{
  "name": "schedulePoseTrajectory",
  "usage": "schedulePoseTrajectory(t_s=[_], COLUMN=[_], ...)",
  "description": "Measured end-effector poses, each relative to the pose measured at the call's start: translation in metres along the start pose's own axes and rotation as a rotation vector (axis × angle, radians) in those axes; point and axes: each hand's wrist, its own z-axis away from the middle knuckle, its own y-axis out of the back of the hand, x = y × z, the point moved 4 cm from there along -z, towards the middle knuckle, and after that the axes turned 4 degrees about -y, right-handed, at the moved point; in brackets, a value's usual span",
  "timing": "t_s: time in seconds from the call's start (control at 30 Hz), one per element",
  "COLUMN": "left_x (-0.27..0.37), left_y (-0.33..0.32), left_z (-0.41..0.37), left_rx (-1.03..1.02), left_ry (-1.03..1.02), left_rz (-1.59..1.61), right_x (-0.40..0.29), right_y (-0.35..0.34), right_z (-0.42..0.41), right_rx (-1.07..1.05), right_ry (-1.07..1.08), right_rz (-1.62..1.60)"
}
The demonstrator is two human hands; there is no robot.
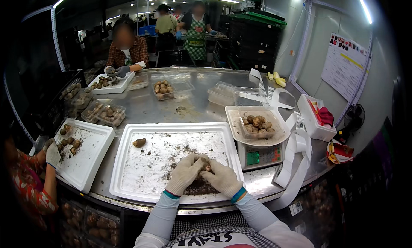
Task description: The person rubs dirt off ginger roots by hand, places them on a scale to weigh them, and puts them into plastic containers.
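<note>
A small brown tuber (207, 166), probably taro, is held between my two hands in white knit gloves. My left hand (186, 173) and my right hand (222, 178) both close around it above a white foam tray (128, 170). Dark soil lies in the tray below them. Another brown tuber (139, 142) lies near the tray's upper left. To the right, a clear plastic box of tubers (257, 127) sits on the pan of a digital scale (260, 156). My fingertips partly hide the held tuber.
A co-worker's gloved hand (52, 154) is over a tilted foam tray (96, 157) at left; another person works across the metal table (145, 111). Filled clear boxes (111, 114) stand at left. A label strip (297, 164) hangs beside the scale, near a foam box (309, 119).
</note>
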Motion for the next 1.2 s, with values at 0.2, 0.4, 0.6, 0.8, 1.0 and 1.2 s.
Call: schedulePoseTrajectory(t_s=[0.2,0.4,0.6,0.8,1.0,1.2], left_x=[-0.015,-0.013,-0.01,0.005,-0.004,0.003], left_y=[0.006,0.005,0.004,0.012,0.006,-0.009], left_z=[-0.002,0.0,0.001,0.006,0.0,0.002], left_rx=[0.102,0.148,0.195,0.312,0.206,-0.111], left_ry=[0.039,0.037,-0.049,0.016,0.021,-0.143], left_rz=[-0.129,0.007,0.047,0.203,0.063,-0.08], right_x=[-0.007,-0.003,-0.016,0.005,0.013,0.017], right_y=[0.002,-0.003,0.012,0.022,0.019,0.012], right_z=[0.001,-0.002,0.004,0.012,0.012,0.007], right_rx=[-0.016,0.005,0.009,0.034,0.035,0.04], right_ry=[0.021,0.056,0.062,-0.049,-0.049,0.023], right_rz=[-0.024,-0.056,-0.128,-0.178,-0.16,-0.152])
